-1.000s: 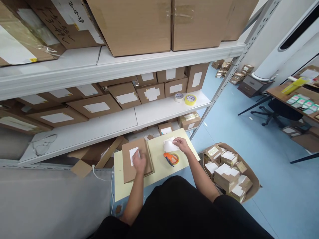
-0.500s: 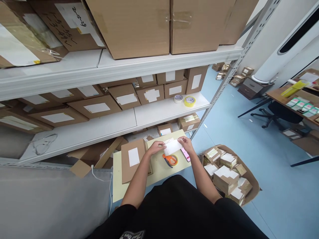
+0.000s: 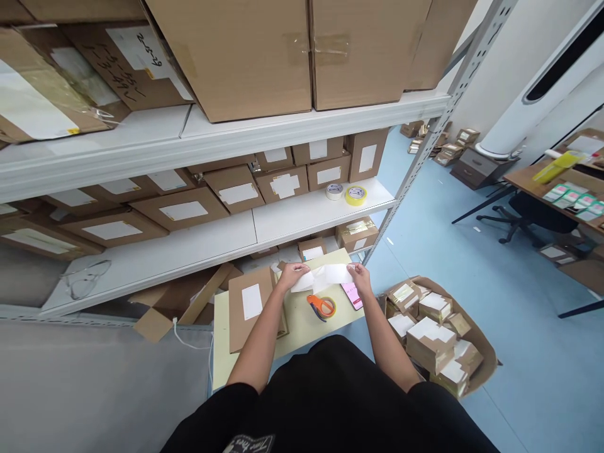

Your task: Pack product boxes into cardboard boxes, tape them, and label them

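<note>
A strip of white paper (image 3: 337, 274), creased into panels, is stretched between my hands above the pale yellow table (image 3: 302, 330). My left hand (image 3: 293, 275) pinches its left end, and my right hand (image 3: 360, 279) grips the right end. Just below the paper lies an orange tape dispenser (image 3: 321, 307) with a yellowish roll. A phone with a lit pink screen (image 3: 352, 296) rests under my right hand. Left of the dispenser, a brown cardboard box (image 3: 250, 324) with a white label sits on the table.
A metal shelf (image 3: 207, 236) with labelled boxes stands ahead, holding a white tape roll (image 3: 335, 191) and a yellow one (image 3: 355, 195). At right, a large open carton (image 3: 488, 362) holds several small boxes. An open box (image 3: 158, 319) and a white cable (image 3: 189, 345) are at left.
My hands have moved apart, and the paper between them has opened from a folded piece into a longer strip. More of the phone screen shows. The view has shifted slightly.
</note>
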Demonstrator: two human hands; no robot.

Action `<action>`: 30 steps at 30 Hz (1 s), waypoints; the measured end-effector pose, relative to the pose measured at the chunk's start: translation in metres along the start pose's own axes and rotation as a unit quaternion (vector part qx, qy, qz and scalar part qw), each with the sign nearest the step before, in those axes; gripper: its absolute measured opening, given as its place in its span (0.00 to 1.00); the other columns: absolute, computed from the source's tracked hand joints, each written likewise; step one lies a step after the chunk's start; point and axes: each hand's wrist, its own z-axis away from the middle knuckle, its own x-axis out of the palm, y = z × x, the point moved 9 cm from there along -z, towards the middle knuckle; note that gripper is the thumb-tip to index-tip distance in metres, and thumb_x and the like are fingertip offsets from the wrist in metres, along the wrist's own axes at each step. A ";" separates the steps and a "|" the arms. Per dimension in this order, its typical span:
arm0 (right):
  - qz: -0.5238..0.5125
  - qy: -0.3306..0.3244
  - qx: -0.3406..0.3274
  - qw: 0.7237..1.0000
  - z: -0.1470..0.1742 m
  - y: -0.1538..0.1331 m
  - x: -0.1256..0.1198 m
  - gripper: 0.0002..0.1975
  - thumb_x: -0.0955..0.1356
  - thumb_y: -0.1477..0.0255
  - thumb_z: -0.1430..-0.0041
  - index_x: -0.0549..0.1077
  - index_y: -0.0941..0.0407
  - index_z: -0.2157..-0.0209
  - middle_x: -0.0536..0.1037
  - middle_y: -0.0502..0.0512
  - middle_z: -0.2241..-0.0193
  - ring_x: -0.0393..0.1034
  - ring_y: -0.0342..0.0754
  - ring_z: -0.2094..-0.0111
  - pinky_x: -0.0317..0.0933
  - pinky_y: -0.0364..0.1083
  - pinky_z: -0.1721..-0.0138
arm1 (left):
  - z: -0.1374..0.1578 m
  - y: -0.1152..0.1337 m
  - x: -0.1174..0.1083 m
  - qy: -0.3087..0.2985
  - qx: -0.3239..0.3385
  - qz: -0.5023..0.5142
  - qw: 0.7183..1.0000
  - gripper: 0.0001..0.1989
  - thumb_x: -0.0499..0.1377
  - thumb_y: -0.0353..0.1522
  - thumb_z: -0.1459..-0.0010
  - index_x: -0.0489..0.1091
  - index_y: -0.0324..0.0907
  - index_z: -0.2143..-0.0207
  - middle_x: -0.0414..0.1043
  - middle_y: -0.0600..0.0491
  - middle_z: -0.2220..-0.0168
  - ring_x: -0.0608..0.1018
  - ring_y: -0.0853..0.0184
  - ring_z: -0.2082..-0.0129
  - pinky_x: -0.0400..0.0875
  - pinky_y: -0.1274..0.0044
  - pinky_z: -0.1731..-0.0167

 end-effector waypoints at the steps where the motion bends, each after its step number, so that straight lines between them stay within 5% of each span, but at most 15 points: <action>1: -0.017 -0.010 0.001 1.000 0.002 -0.002 0.006 0.25 0.74 0.48 0.53 0.72 0.54 0.65 0.80 0.54 0.70 0.73 0.50 0.70 0.67 0.47 0.68 | -0.001 0.001 0.005 0.008 0.001 -0.003 1.000 0.19 0.66 0.47 0.47 0.83 0.41 0.65 0.84 0.45 0.60 0.81 0.55 0.58 0.74 0.68 0.54; 7: -0.033 -0.089 0.013 0.995 0.021 -0.017 0.048 0.24 0.76 0.51 0.52 0.74 0.53 0.61 0.81 0.53 0.69 0.75 0.51 0.69 0.67 0.47 0.68 | 0.003 0.002 0.026 0.051 -0.005 0.014 0.999 0.25 0.63 0.48 0.42 0.79 0.39 0.50 0.80 0.40 0.48 0.78 0.54 0.46 0.70 0.65 0.44; 10: -0.025 -0.110 0.011 0.994 0.026 -0.029 0.058 0.24 0.77 0.54 0.54 0.74 0.52 0.58 0.79 0.50 0.73 0.74 0.50 0.72 0.66 0.46 0.71 | 0.017 0.000 0.032 -0.010 -0.035 0.078 0.996 0.30 0.57 0.54 0.38 0.80 0.37 0.55 0.82 0.42 0.58 0.81 0.57 0.57 0.74 0.69 0.54; 13: 0.004 -0.121 -0.007 0.993 0.028 -0.043 0.068 0.23 0.78 0.56 0.54 0.75 0.52 0.60 0.76 0.47 0.77 0.72 0.49 0.74 0.64 0.45 0.73 | 0.041 0.005 0.039 -0.113 -0.033 0.068 0.991 0.25 0.65 0.53 0.45 0.80 0.38 0.66 0.80 0.49 0.68 0.78 0.62 0.66 0.71 0.74 0.65; 16: 0.025 -0.141 -0.017 0.990 0.035 -0.051 0.085 0.22 0.77 0.56 0.52 0.75 0.52 0.59 0.76 0.47 0.77 0.73 0.50 0.73 0.64 0.46 0.72 | 0.062 0.007 0.038 -0.143 -0.027 0.047 0.988 0.21 0.69 0.49 0.50 0.76 0.39 0.74 0.74 0.54 0.75 0.74 0.66 0.72 0.67 0.76 0.70; 21: 0.040 -0.167 -0.034 0.985 0.052 -0.047 0.109 0.26 0.74 0.55 0.46 0.73 0.52 0.48 0.82 0.56 0.60 0.77 0.53 0.60 0.69 0.48 0.61 | 0.080 0.000 0.012 -0.010 -0.045 0.095 0.994 0.21 0.67 0.49 0.48 0.77 0.39 0.66 0.78 0.51 0.69 0.77 0.64 0.68 0.69 0.75 0.68; 25: 0.041 -0.169 0.014 0.985 0.066 -0.027 0.117 0.25 0.70 0.54 0.42 0.72 0.52 0.47 0.83 0.57 0.58 0.77 0.54 0.54 0.68 0.50 0.54 | 0.093 -0.009 -0.010 0.144 -0.067 0.169 0.973 0.25 0.65 0.50 0.45 0.77 0.38 0.56 0.81 0.44 0.57 0.80 0.61 0.60 0.73 0.74 0.62; 30: 0.005 -0.211 0.044 0.976 0.084 -0.022 0.130 0.17 0.71 0.56 0.43 0.77 0.53 0.57 0.83 0.56 0.62 0.77 0.51 0.63 0.68 0.49 0.58 | 0.104 -0.005 -0.010 0.221 -0.065 0.205 0.951 0.27 0.64 0.51 0.44 0.76 0.38 0.54 0.80 0.41 0.52 0.81 0.60 0.56 0.74 0.73 0.60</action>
